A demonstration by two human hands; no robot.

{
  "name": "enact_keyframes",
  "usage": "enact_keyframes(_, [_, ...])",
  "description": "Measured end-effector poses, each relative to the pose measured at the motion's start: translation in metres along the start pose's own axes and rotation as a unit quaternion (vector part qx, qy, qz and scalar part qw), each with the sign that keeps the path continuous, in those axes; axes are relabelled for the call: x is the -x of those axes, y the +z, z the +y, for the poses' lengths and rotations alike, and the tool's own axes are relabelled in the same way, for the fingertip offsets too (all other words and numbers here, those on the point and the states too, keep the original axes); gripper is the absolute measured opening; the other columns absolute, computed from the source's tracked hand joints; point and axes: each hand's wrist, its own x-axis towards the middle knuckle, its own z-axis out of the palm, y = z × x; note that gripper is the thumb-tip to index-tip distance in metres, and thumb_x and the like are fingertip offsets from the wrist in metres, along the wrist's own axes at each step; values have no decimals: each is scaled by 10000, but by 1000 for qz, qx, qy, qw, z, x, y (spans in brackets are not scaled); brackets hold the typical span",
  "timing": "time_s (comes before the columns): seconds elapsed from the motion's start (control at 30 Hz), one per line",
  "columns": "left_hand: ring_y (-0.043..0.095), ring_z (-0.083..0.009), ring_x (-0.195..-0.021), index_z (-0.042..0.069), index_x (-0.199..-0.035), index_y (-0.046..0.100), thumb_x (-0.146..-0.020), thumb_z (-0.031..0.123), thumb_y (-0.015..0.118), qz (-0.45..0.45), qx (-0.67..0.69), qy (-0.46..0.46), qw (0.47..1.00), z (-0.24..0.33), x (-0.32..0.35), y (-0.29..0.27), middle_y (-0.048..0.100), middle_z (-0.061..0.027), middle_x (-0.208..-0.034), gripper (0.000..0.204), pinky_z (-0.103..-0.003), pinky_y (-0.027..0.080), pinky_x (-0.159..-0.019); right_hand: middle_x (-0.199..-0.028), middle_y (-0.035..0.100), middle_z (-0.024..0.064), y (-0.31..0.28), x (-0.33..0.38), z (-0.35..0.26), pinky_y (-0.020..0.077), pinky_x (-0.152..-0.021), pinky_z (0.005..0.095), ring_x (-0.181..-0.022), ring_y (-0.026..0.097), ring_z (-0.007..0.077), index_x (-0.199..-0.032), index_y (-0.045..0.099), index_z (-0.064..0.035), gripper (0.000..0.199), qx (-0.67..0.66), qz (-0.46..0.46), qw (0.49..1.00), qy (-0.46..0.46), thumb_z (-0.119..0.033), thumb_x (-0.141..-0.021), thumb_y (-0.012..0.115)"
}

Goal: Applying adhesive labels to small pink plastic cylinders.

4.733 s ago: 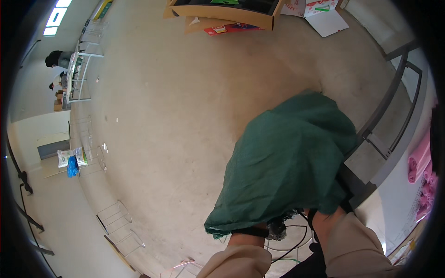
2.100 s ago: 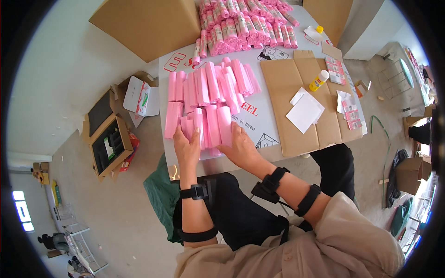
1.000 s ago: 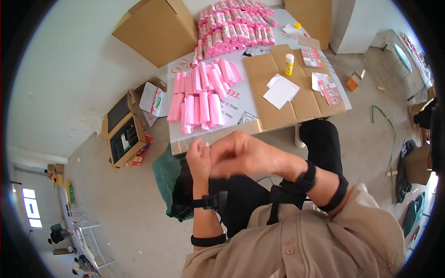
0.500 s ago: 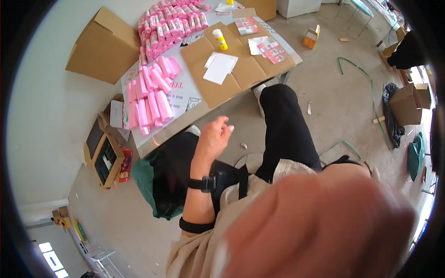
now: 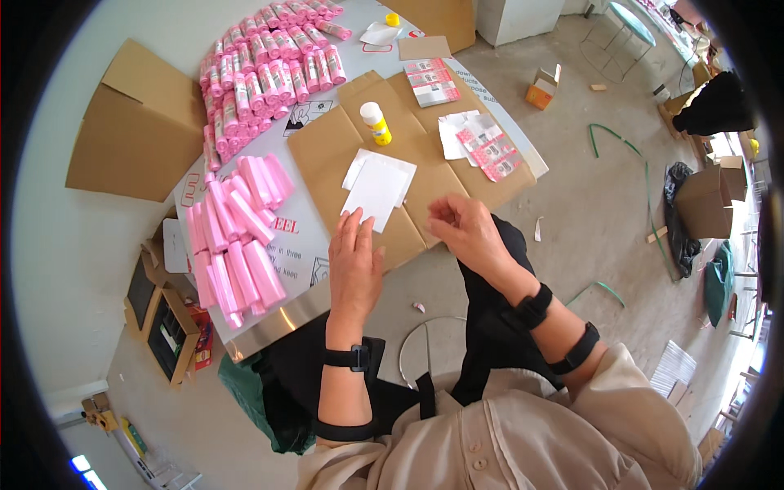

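Many labelled pink rolls (image 5: 269,82) are stacked at upper left, apparently finished; plain pink rolls (image 5: 249,216) at left are unlabelled. White sheets (image 5: 378,189) are laid at centre, long axis slanted toward upper right. Left hand (image 5: 355,265): grip spread, nothing held. Right hand (image 5: 469,235): grip half-curled, contents indeterminable.

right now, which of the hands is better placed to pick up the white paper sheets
Probably the left hand: it overlaps the near edge of the white paper sheets, contact unclear; the right hand is farther off, at the edge of the flattened cardboard.
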Motion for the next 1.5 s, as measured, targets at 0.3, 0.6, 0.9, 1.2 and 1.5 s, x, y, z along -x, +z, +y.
enact_keyframes(0.3, [326,-344,-1335,16,-1296,466,-804,80,652,-13,-49,-58,997,-17,-29,21,386,-146,-1416,531,-455,279,-1091,-1114,580,174,36,-118,13,469,-880,375,-1028,568,290,-1176,516,39,547,70,116,989,-61,-106,-707,756])
enact_keyframes(0.6, [331,-354,-1325,41,-1317,466,-862,243,607,-26,-70,-52,996,-26,-21,36,376,-142,-1428,517,-486,255,-1099,-1084,618,113,47,-172,22,461,-911,331,-1044,574,212,-1202,540,10,520,51,17,994,-96,-49,-723,733])
enact_keyframes(0.9, [355,-356,-1300,44,-1294,491,-857,242,608,-3,-75,-46,996,-28,-20,38,398,-144,-1404,494,-487,270,-1087,-700,515,43,38,-161,16,401,-581,301,-646,453,114,-895,571,17,196,-139,64,979,-138,-119,-807,680])
enact_keyframes(1.2, [388,-355,-1263,16,-1258,509,-815,208,653,9,-73,-32,997,-26,-21,37,430,-156,-1358,504,-481,299,-1064,-950,616,116,20,-88,8,516,-727,294,-815,597,157,-1104,549,51,338,-448,-89,876,154,-259,-974,508])
enact_keyframes(1.5, [405,-334,-1268,-25,-1254,488,-806,177,660,24,-57,-7,998,-28,-22,40,457,-156,-1350,521,-469,296,-1081,-1017,604,144,22,-74,0,501,-757,318,-858,579,183,-1245,477,73,380,-480,-87,864,123,-178,-962,515])
